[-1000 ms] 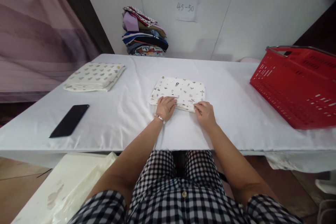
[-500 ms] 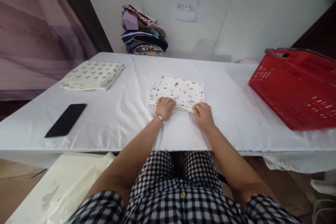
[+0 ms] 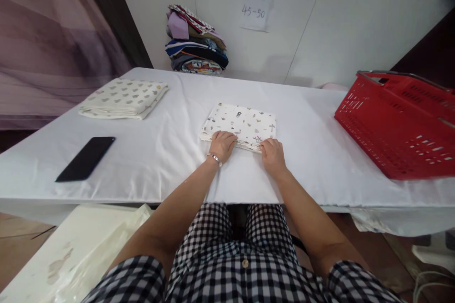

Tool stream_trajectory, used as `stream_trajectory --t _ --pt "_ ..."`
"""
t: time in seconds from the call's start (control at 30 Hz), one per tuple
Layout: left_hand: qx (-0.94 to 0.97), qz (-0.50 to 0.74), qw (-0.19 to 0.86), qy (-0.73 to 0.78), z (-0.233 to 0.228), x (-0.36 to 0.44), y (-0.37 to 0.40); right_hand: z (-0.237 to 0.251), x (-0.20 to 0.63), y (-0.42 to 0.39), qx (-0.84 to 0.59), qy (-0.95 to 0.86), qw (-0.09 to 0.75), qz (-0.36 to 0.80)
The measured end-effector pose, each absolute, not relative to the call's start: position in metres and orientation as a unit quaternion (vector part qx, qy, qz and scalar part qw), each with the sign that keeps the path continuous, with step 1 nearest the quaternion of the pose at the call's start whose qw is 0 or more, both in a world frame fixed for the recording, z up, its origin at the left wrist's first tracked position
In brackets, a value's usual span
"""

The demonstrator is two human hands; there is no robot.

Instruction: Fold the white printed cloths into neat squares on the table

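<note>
A white-draped table [image 3: 159, 161] is filling a plain white-walled room, a red basket [image 3: 398, 128] sitting at its right end, a dark phone [image 3: 85, 158] and a second folded cloth [image 3: 122, 98] lying to the left, a pile of clothes [image 3: 195, 42] stacked against the wall. Centre table, the left hand [image 3: 222, 144] and right hand [image 3: 272, 156] are pressing flat — fingers loosely together, clamped on nothing — on the near edge of a folded patterned cloth [image 3: 241, 123]. The fold appears finished; lifting it calls for a grip under both corners.

Long table [image 3: 170, 161] draped in smooth white cloth. On it: small folded white fabric with scattered prints [image 3: 241, 123] at centre, folded cream fabric with grey motifs [image 3: 122, 99] far left, flat black phone [image 3: 85, 158] near left edge. Red slotted plastic basket [image 3: 398, 125] at right; stack of folded multicoloured clothes [image 3: 195, 42] at the back by the wall.
</note>
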State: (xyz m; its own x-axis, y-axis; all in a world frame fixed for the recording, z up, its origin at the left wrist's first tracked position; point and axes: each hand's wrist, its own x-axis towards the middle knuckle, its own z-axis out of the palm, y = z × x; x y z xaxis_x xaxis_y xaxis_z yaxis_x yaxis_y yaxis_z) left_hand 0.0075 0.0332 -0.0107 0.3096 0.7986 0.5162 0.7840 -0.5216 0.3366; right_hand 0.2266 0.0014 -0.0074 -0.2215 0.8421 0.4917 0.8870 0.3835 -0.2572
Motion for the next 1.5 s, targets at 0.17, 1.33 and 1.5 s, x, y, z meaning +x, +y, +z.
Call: stream_trajectory --t 0.17,1.33,1.5 --pt "0.807 0.320 0.018 0.497 -0.010 0.008 0.033 -0.007 0.227 -0.003 -0.538 -0.782 0.311 -0.045" --pt "0.572 0.442 -0.009 0.691 -0.018 -0.066 0.038 -0.013 0.237 -0.004 -0.482 -0.803 0.348 -0.029" --pt "0.564 0.458 0.029 0.687 -0.022 -0.064 0.052 -0.014 0.237 -0.003 -0.478 -0.803 0.355 -0.027"
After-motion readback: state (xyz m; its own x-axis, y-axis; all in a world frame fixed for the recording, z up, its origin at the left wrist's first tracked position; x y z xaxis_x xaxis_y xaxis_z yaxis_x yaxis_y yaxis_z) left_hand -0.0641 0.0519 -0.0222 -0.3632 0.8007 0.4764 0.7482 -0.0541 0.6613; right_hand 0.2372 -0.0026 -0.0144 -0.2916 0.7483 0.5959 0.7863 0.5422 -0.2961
